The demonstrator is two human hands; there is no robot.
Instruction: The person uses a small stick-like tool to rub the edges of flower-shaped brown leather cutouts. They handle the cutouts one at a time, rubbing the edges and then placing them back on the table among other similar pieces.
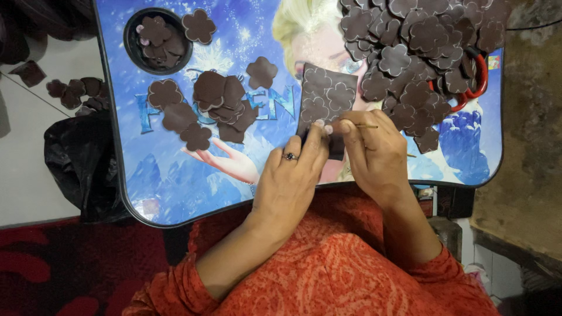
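A dark brown foam sheet (325,96) with flower outlines drawn on it lies on a blue picture-printed lap table (175,181). My left hand (291,175), with a ring on one finger, presses the sheet's near edge with its fingertips. My right hand (374,153) pinches a thin stick-like tool (367,126) at the sheet's lower right corner. Several cut brown foam flowers (213,105) lie loose to the left of the sheet. A large heap of foam flowers (418,52) fills the table's far right.
A round cup recess (157,41) at the table's far left holds more flowers. Red-handled scissors (479,82) lie partly buried under the right heap. A black plastic bag (82,164) and several foam scraps (76,93) sit on the floor at left.
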